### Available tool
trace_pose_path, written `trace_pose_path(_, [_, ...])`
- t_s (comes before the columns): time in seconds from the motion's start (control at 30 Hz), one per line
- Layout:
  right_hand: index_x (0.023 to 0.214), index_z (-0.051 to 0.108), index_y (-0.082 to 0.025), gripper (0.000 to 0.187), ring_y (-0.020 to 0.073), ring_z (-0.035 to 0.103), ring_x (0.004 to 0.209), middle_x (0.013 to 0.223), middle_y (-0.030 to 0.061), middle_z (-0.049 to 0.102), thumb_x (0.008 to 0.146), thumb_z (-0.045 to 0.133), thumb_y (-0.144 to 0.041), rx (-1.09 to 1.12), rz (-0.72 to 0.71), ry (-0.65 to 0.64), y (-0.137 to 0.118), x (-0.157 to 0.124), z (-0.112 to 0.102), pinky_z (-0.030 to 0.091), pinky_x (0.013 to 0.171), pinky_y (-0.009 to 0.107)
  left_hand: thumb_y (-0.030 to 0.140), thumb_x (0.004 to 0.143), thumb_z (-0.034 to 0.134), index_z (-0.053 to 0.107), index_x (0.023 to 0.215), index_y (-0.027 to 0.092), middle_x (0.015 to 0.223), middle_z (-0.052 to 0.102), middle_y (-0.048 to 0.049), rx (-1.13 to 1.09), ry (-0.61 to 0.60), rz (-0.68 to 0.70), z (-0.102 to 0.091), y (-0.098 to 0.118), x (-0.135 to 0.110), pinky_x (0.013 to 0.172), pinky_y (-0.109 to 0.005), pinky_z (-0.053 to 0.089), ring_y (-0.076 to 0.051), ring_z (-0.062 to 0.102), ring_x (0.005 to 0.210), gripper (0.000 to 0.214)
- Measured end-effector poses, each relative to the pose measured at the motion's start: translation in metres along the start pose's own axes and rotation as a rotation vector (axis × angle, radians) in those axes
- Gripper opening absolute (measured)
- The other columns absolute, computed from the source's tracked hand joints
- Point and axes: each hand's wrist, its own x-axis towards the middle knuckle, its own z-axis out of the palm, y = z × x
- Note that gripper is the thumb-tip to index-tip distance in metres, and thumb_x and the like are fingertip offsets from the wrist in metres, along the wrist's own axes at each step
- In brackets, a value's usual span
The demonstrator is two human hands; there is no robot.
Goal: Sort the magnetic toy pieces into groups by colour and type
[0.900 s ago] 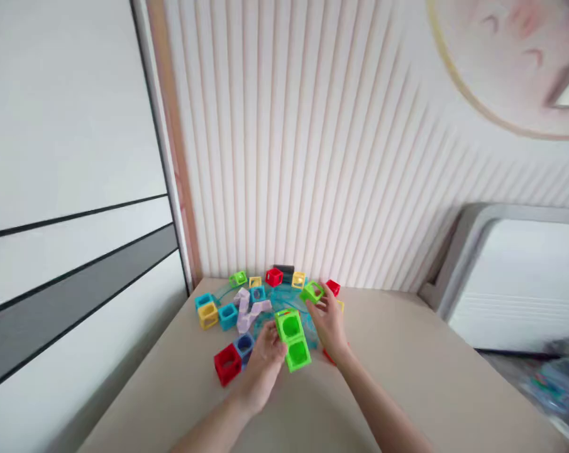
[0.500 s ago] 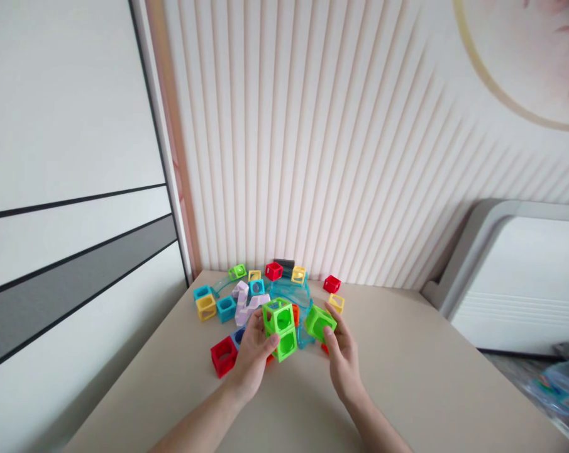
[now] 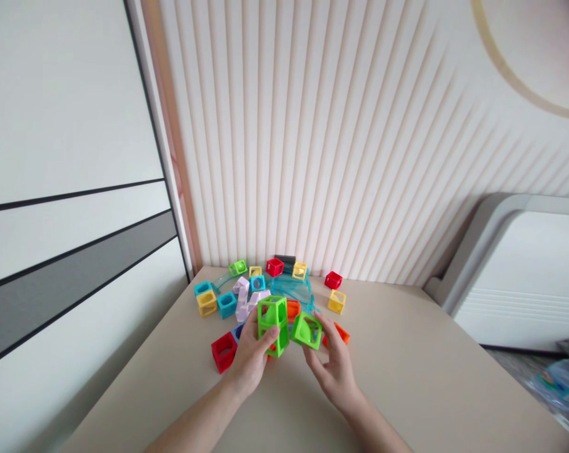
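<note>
My left hand [image 3: 251, 360] is closed around a stack of two green hollow cubes [image 3: 273, 324], held a little above the beige table [image 3: 407, 377]. My right hand [image 3: 332, 365] grips a single green cube [image 3: 306, 331] and holds it against the right side of the stack's lower cube. Just behind the hands lie an orange piece [image 3: 292, 309] and another orange piece [image 3: 341, 333]. A red cube [image 3: 224, 351] sits on the table left of my left hand.
Several loose cubes in yellow, blue, red and green, a lilac piece [image 3: 247, 301] and clear blue track pieces [image 3: 291, 288] are scattered toward the ribbed wall. A white appliance [image 3: 524, 277] stands at the right. The table's left edge runs beside a panelled wall.
My right hand brought the single green cube leftward until it met the green stack. My left hand and the stack drew slightly nearer to me.
</note>
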Motion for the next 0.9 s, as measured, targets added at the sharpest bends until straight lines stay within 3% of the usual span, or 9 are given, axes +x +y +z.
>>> trace_pose_path(0.23, [0.142,0.051,-0.029,0.061,0.0272,0.062,0.127,0.134,0.0095,0.065,0.085,0.059,-0.007,-0.067,-0.085,-0.043,-0.005,0.005,0.0,0.055,0.104,0.042,0.04,0.075,0.086,0.055,0.136,0.031,0.125,0.072,-0.0074,0.031,0.149,0.013,-0.002,-0.001,0.002,0.097,-0.038,0.056,-0.027,0.068,0.115,0.069])
trace_pose_path(0.47, [0.139,0.053,-0.029,0.058,0.0275,0.063,0.125,0.132,0.0096,0.065,0.087,0.058,-0.006,-0.083,-0.102,0.016,-0.006,0.01,0.0,0.056,0.101,0.044,0.04,0.078,0.084,0.056,0.137,0.031,0.132,0.068,-0.0067,0.24,0.085,-0.02,-0.009,-0.004,-0.001,0.095,-0.034,0.056,-0.026,0.067,0.118,0.066])
trace_pose_path(0.6, [0.14,0.052,-0.03,0.057,0.0272,0.062,0.127,0.133,0.0097,0.064,0.088,0.057,-0.005,-0.071,-0.131,0.013,-0.006,0.011,0.0,0.056,0.102,0.044,0.04,0.08,0.081,0.044,0.148,0.033,0.134,0.066,-0.0083,0.344,0.017,-0.049,-0.007,-0.002,-0.005,0.087,-0.034,0.059,-0.026,0.069,0.111,0.079])
trace_pose_path(0.73, [0.14,0.051,-0.03,0.057,0.0276,0.06,0.13,0.135,0.0107,0.063,0.089,0.056,-0.005,-0.067,-0.156,0.004,-0.006,0.011,0.0,0.054,0.105,0.046,0.037,0.08,0.081,0.039,0.152,0.033,0.132,0.066,-0.0086,0.339,-0.033,-0.041,-0.008,-0.002,-0.005,0.079,-0.032,0.06,-0.025,0.07,0.103,0.084])
trace_pose_path(0.9, [0.141,0.05,-0.03,0.056,0.0288,0.06,0.13,0.136,0.0119,0.063,0.091,0.056,-0.006,-0.07,-0.179,-0.013,-0.008,0.011,0.0,0.054,0.105,0.048,0.034,0.081,0.081,0.039,0.151,0.033,0.129,0.067,-0.0079,0.321,-0.054,-0.031,-0.01,-0.004,-0.004,0.081,-0.031,0.06,-0.024,0.07,0.103,0.082])
